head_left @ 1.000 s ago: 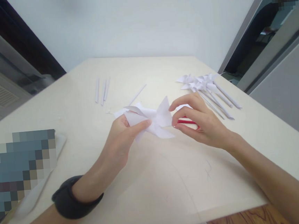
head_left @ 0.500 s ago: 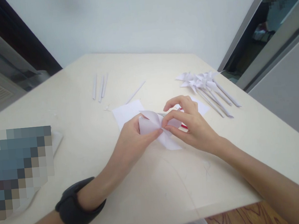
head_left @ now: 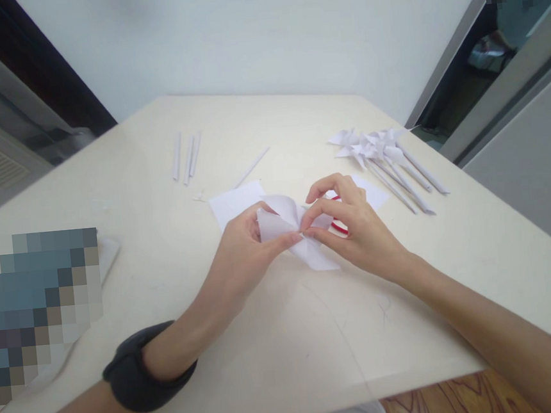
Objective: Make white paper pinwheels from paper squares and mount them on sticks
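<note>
A white paper pinwheel [head_left: 277, 224] with curled blades is held above the middle of the table. My left hand [head_left: 247, 241] grips it from the left, thumb pressed near its centre. From the right, my right hand [head_left: 346, 216] pinches the pinwheel's centre between thumb and forefinger, its other fingers curled above. Partly hidden behind my right hand are scissors with red handles [head_left: 339, 226]. A white paper sheet [head_left: 236, 200] lies flat behind my left hand, and another sheet [head_left: 373, 191] shows beyond my right hand.
Several finished paper pinwheels [head_left: 371, 146] on rolled paper sticks lie at the right. Rolled paper tubes [head_left: 189, 159] rest at the back left, and a thin stick [head_left: 253, 167] lies near the sheet. A pixelated object covers the left edge. A thread [head_left: 336, 323] runs toward the table's front.
My hands keep hold of the pinwheel with nearly the same grip. A blade at the top looks more curled in toward the centre. The view has shifted slightly.
</note>
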Tool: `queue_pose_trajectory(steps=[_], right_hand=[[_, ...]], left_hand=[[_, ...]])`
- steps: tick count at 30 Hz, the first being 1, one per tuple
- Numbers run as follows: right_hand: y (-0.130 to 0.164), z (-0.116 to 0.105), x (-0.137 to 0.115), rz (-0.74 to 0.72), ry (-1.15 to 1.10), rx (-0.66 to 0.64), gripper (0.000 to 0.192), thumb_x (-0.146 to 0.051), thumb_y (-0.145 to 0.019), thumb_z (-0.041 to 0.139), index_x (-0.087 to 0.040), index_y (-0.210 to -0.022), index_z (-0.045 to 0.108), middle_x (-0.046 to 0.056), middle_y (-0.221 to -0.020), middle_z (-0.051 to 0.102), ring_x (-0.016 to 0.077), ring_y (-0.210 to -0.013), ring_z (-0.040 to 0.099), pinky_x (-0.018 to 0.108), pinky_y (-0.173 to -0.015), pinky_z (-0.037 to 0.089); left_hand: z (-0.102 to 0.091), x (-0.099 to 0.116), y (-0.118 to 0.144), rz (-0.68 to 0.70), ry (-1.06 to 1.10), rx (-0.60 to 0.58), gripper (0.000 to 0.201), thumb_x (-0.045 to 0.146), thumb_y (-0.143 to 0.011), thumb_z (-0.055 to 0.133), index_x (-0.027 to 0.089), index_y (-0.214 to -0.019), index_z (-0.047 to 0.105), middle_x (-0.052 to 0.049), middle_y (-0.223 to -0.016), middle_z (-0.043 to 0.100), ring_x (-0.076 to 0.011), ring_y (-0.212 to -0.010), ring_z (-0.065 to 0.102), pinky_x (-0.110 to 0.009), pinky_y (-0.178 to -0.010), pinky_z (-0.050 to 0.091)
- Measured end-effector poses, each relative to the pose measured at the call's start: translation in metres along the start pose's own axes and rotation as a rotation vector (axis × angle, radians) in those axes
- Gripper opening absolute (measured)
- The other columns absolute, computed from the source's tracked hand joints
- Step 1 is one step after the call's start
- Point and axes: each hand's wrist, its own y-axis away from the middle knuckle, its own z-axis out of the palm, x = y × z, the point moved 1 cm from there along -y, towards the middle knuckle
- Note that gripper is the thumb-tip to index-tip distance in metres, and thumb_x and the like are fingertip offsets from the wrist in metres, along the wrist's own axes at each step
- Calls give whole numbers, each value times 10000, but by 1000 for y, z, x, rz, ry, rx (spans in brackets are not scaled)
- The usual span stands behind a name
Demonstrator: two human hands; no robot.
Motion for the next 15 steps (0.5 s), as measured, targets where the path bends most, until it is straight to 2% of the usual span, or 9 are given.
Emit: queue_pose_trajectory(steps=[9, 15], right_hand=[[1, 4, -3, 48, 74, 33, 33, -196, -840, 596, -222, -853, 612, 47, -1052, 519, 203, -1023, 483, 395, -895, 316], [2, 5, -1, 186, -96, 154, 387, -312, -763, 677, -215, -1080, 478, 82, -1179, 481, 237, -1120, 454, 396, -917, 386]], left_hand=[[0, 2, 0, -31, -21, 3, 193, 296, -733, 704, 224, -893, 624, 3, -829, 648, -164, -754, 587, -230, -625, 453], [-1, 3, 0, -87, 61, 35, 238, 313, -729, 717, 204, -923, 632, -23, -912, 677, -186, -859, 624, -240, -700, 481]])
